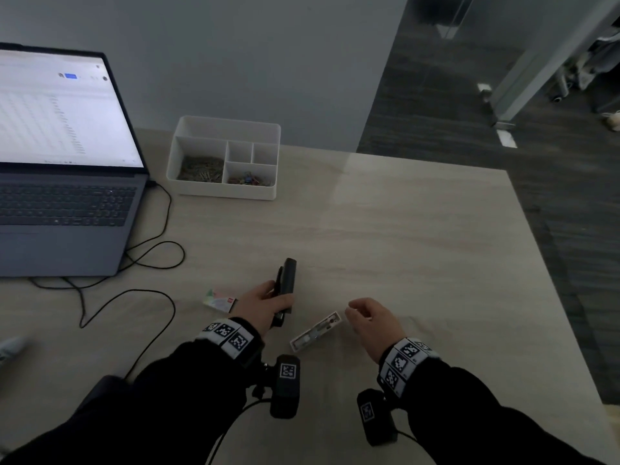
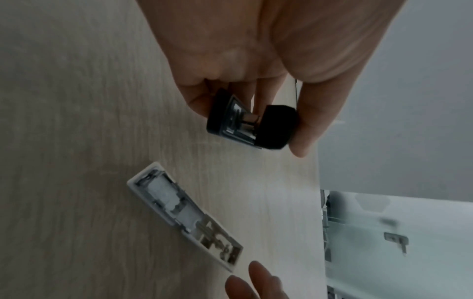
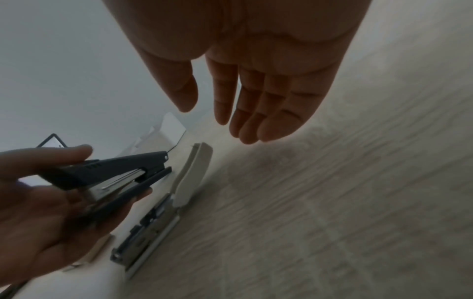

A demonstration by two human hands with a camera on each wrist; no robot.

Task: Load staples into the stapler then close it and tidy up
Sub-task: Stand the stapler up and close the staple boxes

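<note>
Black stapler — gripped in left hand, centre frame. Right hand relaxed, fingers apart — just beside white stapler lying open on counter.

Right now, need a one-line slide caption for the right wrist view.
Open right hand hovers above a white stapler lying opened on the table; left hand holds a black stapler.

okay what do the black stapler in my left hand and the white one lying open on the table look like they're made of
Black stapler: likely matte dark plastic shell, with no glare on it, around a shiny metal staple channel that glints silver.
White stapler: seemingly smooth off-white plastic cover with an even dull sheen, with grey metal parts exposed inside.
Table: pale wood-grain surface, possibly laminate.
</note>
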